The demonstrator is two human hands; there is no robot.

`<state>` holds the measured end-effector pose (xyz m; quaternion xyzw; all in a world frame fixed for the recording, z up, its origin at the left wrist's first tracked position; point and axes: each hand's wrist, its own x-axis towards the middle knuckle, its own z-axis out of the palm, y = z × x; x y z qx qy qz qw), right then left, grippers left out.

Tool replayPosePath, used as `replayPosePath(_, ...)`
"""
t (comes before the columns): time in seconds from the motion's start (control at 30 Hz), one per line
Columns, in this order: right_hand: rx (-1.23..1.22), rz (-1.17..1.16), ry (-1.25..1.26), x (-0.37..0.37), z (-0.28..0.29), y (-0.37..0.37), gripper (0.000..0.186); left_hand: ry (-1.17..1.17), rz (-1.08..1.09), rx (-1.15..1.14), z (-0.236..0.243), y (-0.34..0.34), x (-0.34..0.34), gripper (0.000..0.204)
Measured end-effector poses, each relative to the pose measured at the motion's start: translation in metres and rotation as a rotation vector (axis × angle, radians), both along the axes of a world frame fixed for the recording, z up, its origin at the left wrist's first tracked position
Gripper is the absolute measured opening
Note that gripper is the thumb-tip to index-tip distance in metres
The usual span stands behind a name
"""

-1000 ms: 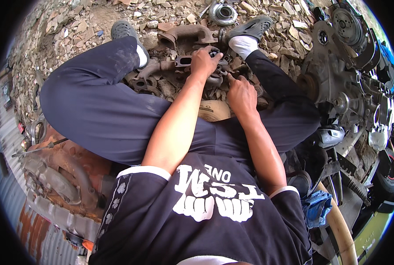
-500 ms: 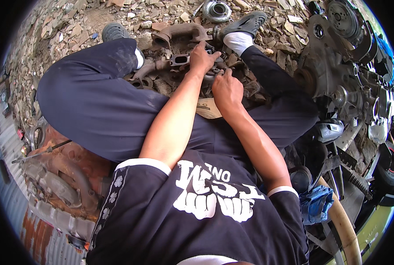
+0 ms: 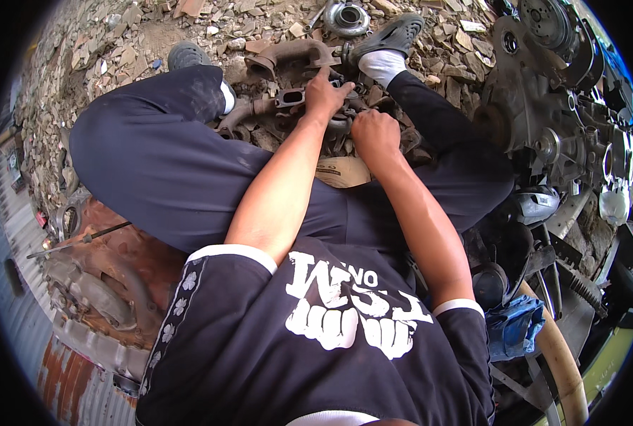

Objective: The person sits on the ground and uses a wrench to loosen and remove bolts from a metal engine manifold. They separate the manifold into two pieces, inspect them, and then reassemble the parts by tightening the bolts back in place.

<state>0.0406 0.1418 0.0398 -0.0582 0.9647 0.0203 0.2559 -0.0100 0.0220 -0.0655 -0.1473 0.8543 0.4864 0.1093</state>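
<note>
My left hand (image 3: 326, 96) presses down on a rusty exhaust manifold (image 3: 260, 106) with a rectangular flange opening, on the ground between my legs. Its index finger and thumb show around the part; the other fingertips are hidden. Close beside it, my right hand (image 3: 376, 136) is closed in a fist at the manifold's right end. Whatever it grips is hidden under the knuckles. Just beyond my left hand lies a second rusty curved manifold pipe (image 3: 291, 57). A flattened piece of brown cardboard (image 3: 343, 172) lies in front of my lap.
Broken stone (image 3: 132, 42) covers the ground. A round turbocharger housing (image 3: 347, 18) lies ahead, near my right shoe (image 3: 391, 39). Large engine parts (image 3: 537, 106) crowd the right, with a blue plastic bag (image 3: 515, 328) and a curved hose (image 3: 554, 355). At left lie rusty castings (image 3: 96, 291) and corrugated sheet (image 3: 68, 380).
My right hand has shifted slightly to the right and turned, with its fist still closed. My left hand stays in place on the manifold.
</note>
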Motion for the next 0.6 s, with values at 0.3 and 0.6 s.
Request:
replayPosePath(0.3, -0.242, -0.186, -0.233, 0.015, -0.032, 0.053, 0.034, -0.033, 0.001, -0.023, 0.007, -0.002, -0.002, 0.069)
replayPosePath(0.6, -0.187, -0.411, -0.364, 0.004, -0.004, 0.017, 0.047, -0.04, 0.037, 0.043, 0.0, -0.003, 0.001, 0.05)
